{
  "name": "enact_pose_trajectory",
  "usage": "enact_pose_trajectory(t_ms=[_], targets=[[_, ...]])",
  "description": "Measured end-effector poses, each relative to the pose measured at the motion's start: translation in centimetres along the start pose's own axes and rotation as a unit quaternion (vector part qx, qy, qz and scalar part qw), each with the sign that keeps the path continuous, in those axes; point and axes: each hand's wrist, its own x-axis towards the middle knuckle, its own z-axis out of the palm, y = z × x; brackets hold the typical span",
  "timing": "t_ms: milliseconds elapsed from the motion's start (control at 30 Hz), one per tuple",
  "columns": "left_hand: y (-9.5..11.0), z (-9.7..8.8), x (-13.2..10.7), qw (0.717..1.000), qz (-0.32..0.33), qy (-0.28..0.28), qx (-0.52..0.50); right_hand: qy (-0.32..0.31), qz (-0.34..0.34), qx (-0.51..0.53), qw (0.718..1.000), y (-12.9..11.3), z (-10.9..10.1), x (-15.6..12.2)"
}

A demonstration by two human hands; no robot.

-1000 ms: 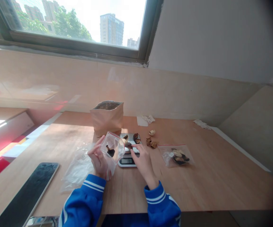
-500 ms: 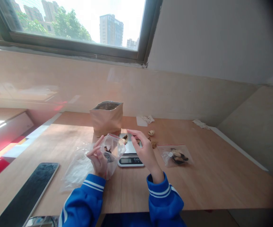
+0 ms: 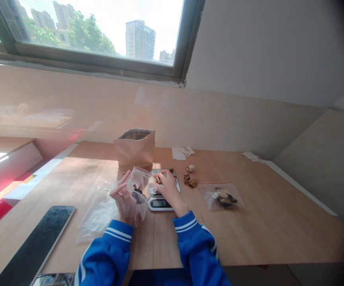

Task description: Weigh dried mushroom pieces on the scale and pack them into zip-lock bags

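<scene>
My left hand holds a small clear zip bag upright by its side, mouth facing right; a few dark dried pieces lie inside it. My right hand rests over the platform of a small digital scale, fingers curled at the bag's mouth around a brown dried piece; what exactly they pinch is partly hidden. Both arms wear blue sleeves with white stripes.
A brown paper bag stands open behind the scale. Loose dried pieces lie to its right, then a filled zip bag. Empty clear bags and a dark phone lie left. Crumpled paper sits near the wall.
My right hand went from beside the scale up to the dried pieces at its far edge, then drew back left to the mouth of the held bag. The left hand stayed put.
</scene>
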Motion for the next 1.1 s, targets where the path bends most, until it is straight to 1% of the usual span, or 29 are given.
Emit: enact_pose_trajectory(t_ms=[67,100,133,200,267,333,367,400,433,500,600,667,700,733,800,833,900,933,967,1000,1067,1100], targets=[[-0.1,0.2,0.0,0.997,-0.007,0.076,-0.03,0.009,0.009,0.055,0.998,0.0,-0.1,-0.1],[-0.2,0.3,0.0,0.994,-0.008,0.101,-0.041,0.016,0.009,0.085,0.996,-0.1,-0.1,-0.2],[-0.3,0.4,0.1,0.993,-0.009,0.11,-0.045,0.025,0.009,0.113,0.993,-0.3,-0.3,-0.2],[-0.6,0.5,0.1,0.991,-0.022,0.118,-0.051,0.061,0.016,0.157,0.986,-1.0,-1.1,-0.1],[-0.9,0.5,0.1,0.992,-0.049,0.112,-0.039,0.124,0.035,0.191,0.973,-2.1,-2.4,0.0],[-1.0,0.3,0.2,0.992,-0.069,0.102,-0.014,0.194,0.063,0.217,0.955,-3.4,-4.0,0.2],[-1.1,0.2,0.2,0.992,-0.073,0.1,-0.003,0.212,0.074,0.231,0.947,-4.1,-4.8,0.4],[-1.1,0.1,0.2,0.992,-0.075,0.098,0.003,0.21,0.08,0.243,0.944,-4.8,-5.4,0.6],[-1.2,0.1,0.3,0.993,-0.074,0.097,0.003,0.19,0.08,0.252,0.945,-5.5,-5.8,0.8],[-1.2,0.1,0.3,0.993,-0.069,0.093,-0.004,0.117,0.066,0.25,0.959,-6.8,-5.9,1.4],[-1.3,0.3,0.3,0.992,-0.083,0.093,-0.019,0.003,0.049,0.22,0.974,-8.1,-4.7,2.5],[-1.4,0.2,0.3,0.988,-0.113,0.103,-0.023,-0.047,0.034,0.231,0.971,-8.5,-3.7,3.1],[-1.6,0.1,0.3,0.985,-0.128,0.11,-0.02,-0.059,0.025,0.247,0.967,-8.4,-3.3,3.4],[-1.8,0.0,0.3,0.983,-0.143,0.117,-0.016,-0.056,0.015,0.263,0.963,-8.1,-3.0,3.5],[-2.3,-0.2,0.4,0.977,-0.172,0.127,-0.008,-0.006,0.003,0.264,0.964,-6.8,-2.9,3.5],[-2.4,-0.3,0.4,0.973,-0.188,0.132,-0.005,0.03,0.005,0.238,0.971,-5.8,-2.9,3.4],[-2.5,-0.4,0.4,0.967,-0.214,0.141,-0.006,0.089,0.025,0.136,0.986,-3.3,-3.0,2.8],[-2.5,-0.4,0.5,0.965,-0.219,0.145,-0.01,0.088,0.04,0.071,0.993,-1.9,-3.0,2.4],[-2.3,-0.3,0.5,0.965,-0.217,0.148,-0.015,0.069,0.058,0.017,0.996,-0.6,-2.8,2.0],[-2.0,-0.3,0.5,0.966,-0.206,0.152,-0.022,0.037,0.072,-0.022,0.997,0.6,-2.6,1.5],[-1.4,-0.1,0.6,0.972,-0.17,0.155,-0.047,-0.01,0.095,-0.057,0.994,2.5,-2.1,0.6],[-1.1,0.0,0.6,0.975,-0.148,0.153,-0.066,-0.018,0.099,-0.054,0.993,3.0,-1.8,0.2]])
